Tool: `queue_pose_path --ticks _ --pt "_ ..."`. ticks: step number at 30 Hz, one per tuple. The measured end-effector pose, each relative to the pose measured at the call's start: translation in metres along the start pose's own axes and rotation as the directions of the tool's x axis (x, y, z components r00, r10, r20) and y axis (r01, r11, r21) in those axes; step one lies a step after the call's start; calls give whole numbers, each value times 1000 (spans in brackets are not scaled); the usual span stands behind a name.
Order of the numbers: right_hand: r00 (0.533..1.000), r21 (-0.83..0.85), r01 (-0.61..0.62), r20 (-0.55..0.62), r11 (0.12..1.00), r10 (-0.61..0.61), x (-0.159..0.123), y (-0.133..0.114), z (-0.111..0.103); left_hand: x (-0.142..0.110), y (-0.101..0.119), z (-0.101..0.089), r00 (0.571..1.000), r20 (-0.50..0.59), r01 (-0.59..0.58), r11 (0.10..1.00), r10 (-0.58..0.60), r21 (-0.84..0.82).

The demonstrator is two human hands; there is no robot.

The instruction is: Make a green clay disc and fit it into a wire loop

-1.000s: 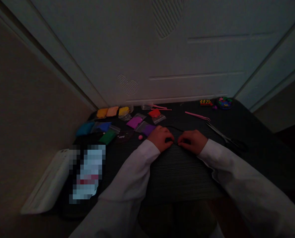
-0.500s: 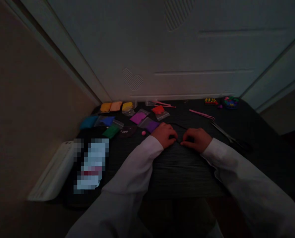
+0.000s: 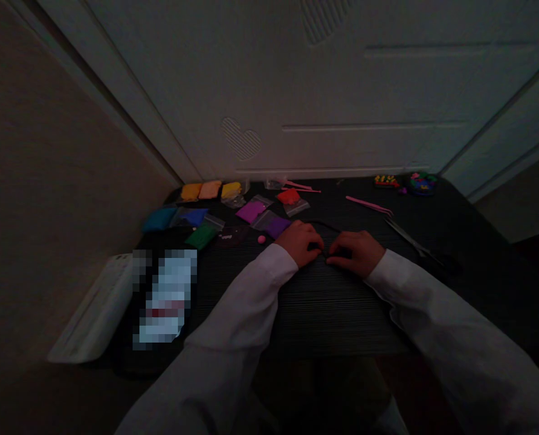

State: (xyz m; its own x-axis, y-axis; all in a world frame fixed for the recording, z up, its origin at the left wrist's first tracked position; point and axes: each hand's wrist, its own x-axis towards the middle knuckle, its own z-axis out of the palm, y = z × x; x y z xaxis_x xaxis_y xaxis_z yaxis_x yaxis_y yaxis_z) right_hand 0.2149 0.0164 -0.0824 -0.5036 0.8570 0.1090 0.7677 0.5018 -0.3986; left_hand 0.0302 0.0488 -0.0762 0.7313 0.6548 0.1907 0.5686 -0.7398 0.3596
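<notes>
Head view, dim light. Item one: a thin, dark, cord-like strip [image 3: 327, 226], lying on the dark, finely grooved table [image 3: 324, 320]; we see it curve behind both hands, with a short length between the fingertips. Left hand [image 3: 300, 244]: grip pinched on the strip. Right hand [image 3: 358, 252]: grip likewise pinched, just beside the left. The strip's material and ends we cannot make out.

Handling note: we judge this fine fingertip work, best done with wrists rested, a light, even pinch, and more light, dark on dark being hard to read.

Surrounding items: a clear zip bag of purple material [image 3: 277, 226], just beside the left hand and the nearest obstacle; a small round pink ball [image 3: 261, 239], near the left wrist; slender pink tweezers [image 3: 369, 206], beyond the right hand; metal-bladed, dark-handled scissors [image 3: 417, 243], right of it, apart, leaving the working spot free.
</notes>
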Motion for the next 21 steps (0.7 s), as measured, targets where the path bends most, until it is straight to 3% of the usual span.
queue_pose_path --ticks 14,21 --pt "999 22 10 -49 1000 -9 -2 -5 1 2 -4 -2 999 23 -31 1000 31 0" --pt "995 9 -78 -54 997 79 2 -3 5 2 -4 -5 999 35 -32 999 33 -17"
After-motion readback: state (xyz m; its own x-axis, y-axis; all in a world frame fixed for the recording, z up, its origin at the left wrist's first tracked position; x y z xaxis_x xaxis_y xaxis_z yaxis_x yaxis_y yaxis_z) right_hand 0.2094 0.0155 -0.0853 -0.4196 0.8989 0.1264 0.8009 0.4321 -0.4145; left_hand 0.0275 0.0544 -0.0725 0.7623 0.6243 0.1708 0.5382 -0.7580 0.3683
